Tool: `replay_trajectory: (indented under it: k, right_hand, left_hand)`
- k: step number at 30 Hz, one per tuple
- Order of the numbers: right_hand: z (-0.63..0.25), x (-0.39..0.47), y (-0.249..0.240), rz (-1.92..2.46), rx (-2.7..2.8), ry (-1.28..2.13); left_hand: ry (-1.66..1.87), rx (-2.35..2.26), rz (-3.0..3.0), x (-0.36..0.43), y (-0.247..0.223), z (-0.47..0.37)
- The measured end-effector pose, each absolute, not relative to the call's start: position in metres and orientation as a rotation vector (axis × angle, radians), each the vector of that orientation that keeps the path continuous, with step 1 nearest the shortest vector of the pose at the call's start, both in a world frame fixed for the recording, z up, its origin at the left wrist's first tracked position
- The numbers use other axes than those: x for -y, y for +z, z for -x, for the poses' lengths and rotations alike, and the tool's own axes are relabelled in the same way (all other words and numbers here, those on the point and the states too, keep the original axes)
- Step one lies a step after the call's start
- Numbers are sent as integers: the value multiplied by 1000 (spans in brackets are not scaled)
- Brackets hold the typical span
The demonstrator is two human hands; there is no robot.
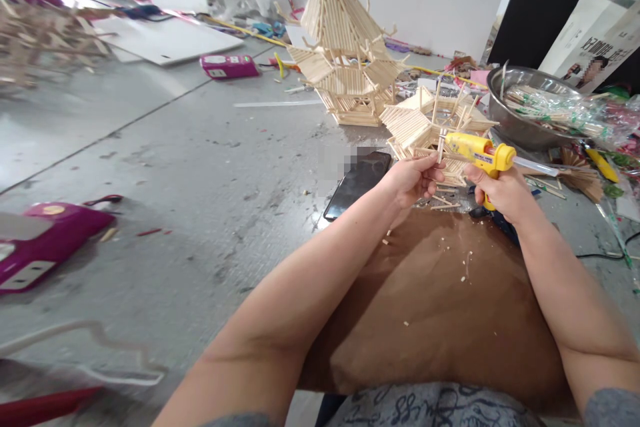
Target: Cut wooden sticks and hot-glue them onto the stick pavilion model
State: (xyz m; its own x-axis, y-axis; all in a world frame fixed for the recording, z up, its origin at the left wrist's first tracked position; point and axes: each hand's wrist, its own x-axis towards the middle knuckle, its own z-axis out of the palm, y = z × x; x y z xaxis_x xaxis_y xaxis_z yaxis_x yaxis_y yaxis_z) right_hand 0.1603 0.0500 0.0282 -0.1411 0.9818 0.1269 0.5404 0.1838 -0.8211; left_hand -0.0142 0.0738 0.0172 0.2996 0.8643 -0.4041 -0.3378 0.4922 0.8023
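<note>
My right hand (507, 192) is wrapped around the handle of a yellow hot glue gun (470, 147), with a clear glue stick (537, 165) poking out of its back. The nozzle points left, right by some short wooden sticks (441, 145) that my left hand (414, 179) pinches upright between thumb and fingers. Just behind both hands sits a low, many-sided stick model (410, 127) with sloping roof panels and upright posts. Farther back stands a taller stick pagoda (347, 90) with a pointed roof. Whether the nozzle touches the sticks I cannot tell.
A black phone (357, 187) lies left of my left hand. Brown cloth (440, 307) with wood crumbs covers my lap. On the right is a metal bowl (520, 123) of wrapped sticks. Purple power strips (230, 67) and a stick heap (45, 47) lie leftward.
</note>
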Motion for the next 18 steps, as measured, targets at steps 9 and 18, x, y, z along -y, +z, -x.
replay_trajectory:
  k: [9, 18]
  right_hand:
    - [-160, -49, 30, 1451, 1736, 813]
    - [-156, -50, 26, 1506, 1793, 795]
  left_hand:
    - [1203, -1175, -981, -62, 13, 7]
    - [1260, -1193, -1003, -64, 13, 5]
